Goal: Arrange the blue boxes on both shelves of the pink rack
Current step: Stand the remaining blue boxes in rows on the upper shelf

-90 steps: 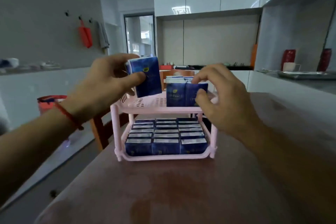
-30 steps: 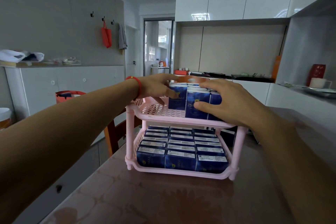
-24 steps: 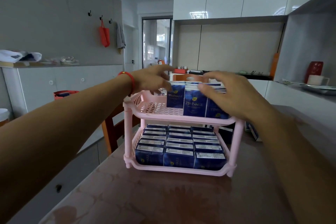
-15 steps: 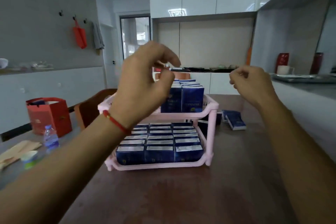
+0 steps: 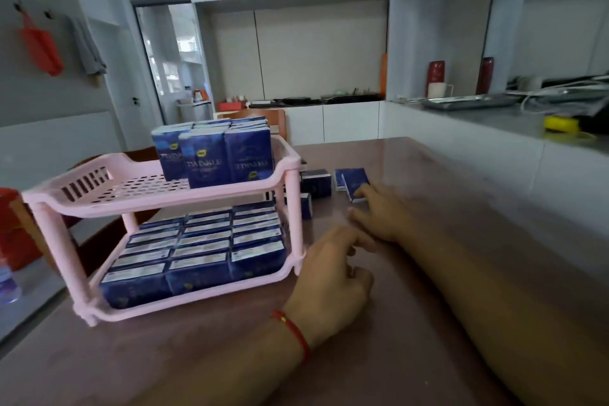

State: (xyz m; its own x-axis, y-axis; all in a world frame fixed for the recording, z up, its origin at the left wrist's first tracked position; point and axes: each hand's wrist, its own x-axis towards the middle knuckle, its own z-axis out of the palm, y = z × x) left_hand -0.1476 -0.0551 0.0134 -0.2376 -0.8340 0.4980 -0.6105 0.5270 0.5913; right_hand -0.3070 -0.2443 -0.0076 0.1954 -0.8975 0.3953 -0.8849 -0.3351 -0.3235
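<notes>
Blue boxes (image 5: 211, 163) upright, rack-top (image 5: 99, 198).

A steel tray (image 5: 468, 101) and what looks like a white mug (image 5: 437, 90) sit on the counter (image 5: 494, 128).

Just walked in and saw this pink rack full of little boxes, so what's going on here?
A person is stocking a pink rack with blue boxes. The lower shelf looks full of boxes; the upper shelf holds boxes at its right end only, with its left part bare. The right hand reaches for the loose boxes lying on the table beside the rack, fingertips at the nearest one. The left hand hovers near the rack, holding nothing.
</notes>
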